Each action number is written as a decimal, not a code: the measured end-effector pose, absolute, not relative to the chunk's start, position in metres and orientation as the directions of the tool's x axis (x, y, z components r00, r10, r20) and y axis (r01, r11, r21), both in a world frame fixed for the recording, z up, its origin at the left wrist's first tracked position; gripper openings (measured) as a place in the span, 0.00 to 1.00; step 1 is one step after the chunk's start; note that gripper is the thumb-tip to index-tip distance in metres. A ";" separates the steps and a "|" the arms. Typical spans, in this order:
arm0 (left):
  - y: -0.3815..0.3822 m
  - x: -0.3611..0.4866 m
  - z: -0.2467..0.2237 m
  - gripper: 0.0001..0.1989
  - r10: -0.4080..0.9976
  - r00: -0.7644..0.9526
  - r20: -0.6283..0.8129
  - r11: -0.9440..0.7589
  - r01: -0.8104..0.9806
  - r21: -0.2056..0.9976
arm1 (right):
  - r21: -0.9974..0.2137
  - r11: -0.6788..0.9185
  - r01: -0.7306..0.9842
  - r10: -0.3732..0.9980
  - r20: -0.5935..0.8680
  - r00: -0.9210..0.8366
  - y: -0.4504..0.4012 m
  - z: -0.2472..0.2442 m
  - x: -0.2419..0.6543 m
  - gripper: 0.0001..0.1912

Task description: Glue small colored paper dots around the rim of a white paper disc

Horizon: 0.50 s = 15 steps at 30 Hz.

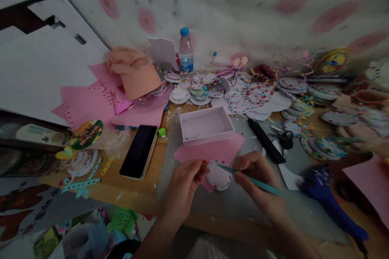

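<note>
Bare fingers [247,161], slim with rounded tips, belong to an uncovered left hand [187,180] and right hand [260,168]; the nails are too small and dim to make out. The left forearm [165,226] is bare and darkens into shadow, the right forearm [293,232] bare and softly blurred. Between them, a greyish patch [206,247] with pale streaks may be clothing; it is too dim to tell

White disc [219,180] partly hidden behind left hand [187,176], rightmost pink sheet [369,180] cut off by picture edge
</note>
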<state>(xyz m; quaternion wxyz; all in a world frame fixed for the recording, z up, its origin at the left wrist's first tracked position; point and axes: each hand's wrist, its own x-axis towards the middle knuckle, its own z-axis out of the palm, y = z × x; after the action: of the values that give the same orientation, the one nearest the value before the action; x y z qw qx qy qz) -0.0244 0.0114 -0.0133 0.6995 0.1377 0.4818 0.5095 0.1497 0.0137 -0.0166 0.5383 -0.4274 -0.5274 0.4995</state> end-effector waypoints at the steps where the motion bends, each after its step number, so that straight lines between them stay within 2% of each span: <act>1: 0.012 -0.023 -0.013 0.10 0.845 0.024 -0.534 0.451 -0.567 0.689 | -0.987 0.132 -0.088 0.988 0.139 -0.070 0.013 -0.017 0.149 0.07; 8: 0.013 -0.018 -0.008 0.10 0.860 0.029 -0.509 0.481 -0.378 0.791 | -0.984 0.136 -0.113 0.984 0.147 -0.096 0.007 -0.023 0.149 0.08; 15: 0.010 -0.020 -0.004 0.08 0.889 0.071 -0.452 0.448 -0.343 0.826 | -0.974 0.160 -0.160 0.977 0.179 -0.113 0.004 -0.020 0.152 0.08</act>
<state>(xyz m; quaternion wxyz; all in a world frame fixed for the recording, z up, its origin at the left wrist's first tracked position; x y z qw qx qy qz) -0.0199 0.0097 -0.0041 0.6812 0.2677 0.5097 0.4522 0.1519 0.0037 -0.0199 0.5443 -0.3835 -0.5326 0.5225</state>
